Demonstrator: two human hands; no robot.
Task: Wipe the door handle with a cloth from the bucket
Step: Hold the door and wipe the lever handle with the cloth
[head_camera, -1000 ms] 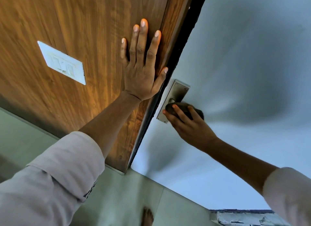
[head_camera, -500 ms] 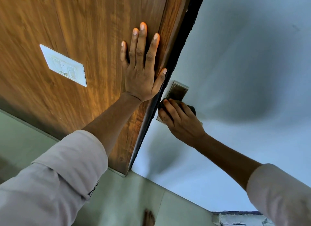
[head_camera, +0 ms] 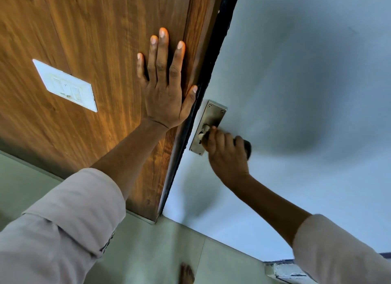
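A steel handle plate (head_camera: 212, 116) is screwed to the pale grey door (head_camera: 306, 93), close to its dark edge. My right hand (head_camera: 227, 154) is wrapped around the lever below the plate's middle, gripping a dark cloth (head_camera: 247, 148) that pokes out past my knuckles on the right. Only the lever's shiny base (head_camera: 203, 133) shows; the rest is hidden under my fingers and the cloth. My left hand (head_camera: 165, 91) lies flat with fingers spread on the brown wooden panel (head_camera: 95, 40), its thumb at the door's edge. No bucket is in view.
A white switch plate (head_camera: 65, 85) is set in the wooden panel to the left. Pale green floor tiles (head_camera: 148, 252) lie below, with a bare foot (head_camera: 186, 274) at the bottom edge. A chipped ledge (head_camera: 283, 271) shows at the bottom right.
My right hand slid with the cloth from over the plate's lower part out to the right along the lever, uncovering the plate. My left hand stayed pressed on the panel.
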